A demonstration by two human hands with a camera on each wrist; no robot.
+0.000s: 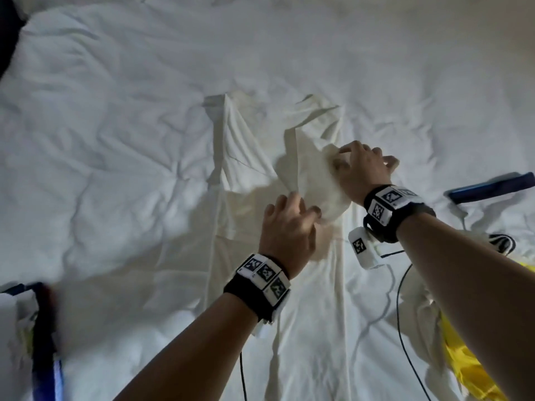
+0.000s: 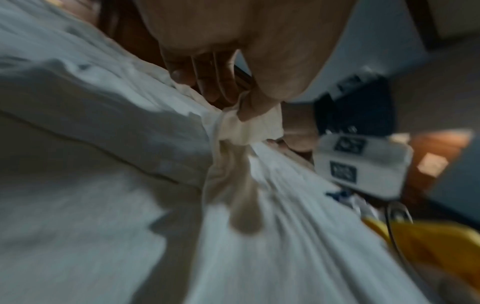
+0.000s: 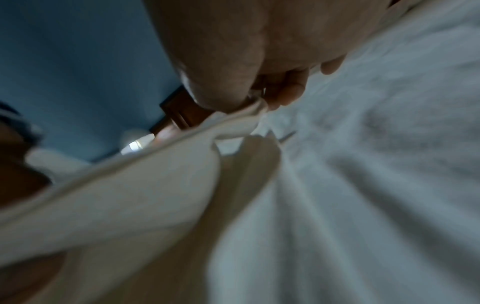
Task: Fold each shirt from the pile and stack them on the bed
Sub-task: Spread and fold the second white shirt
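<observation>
Cream shirt (image 1: pixel 254 146) lengthwise, both hands pinching

Black cable (image 1: pixel 401 322) and wooden headboard (image 3: pixel 179 112) by blue wall (image 3: pixel 78 61).

Blurred wrist views; yellow garment (image 1: pixel 469 369) cut off at the head view's right edge.
</observation>
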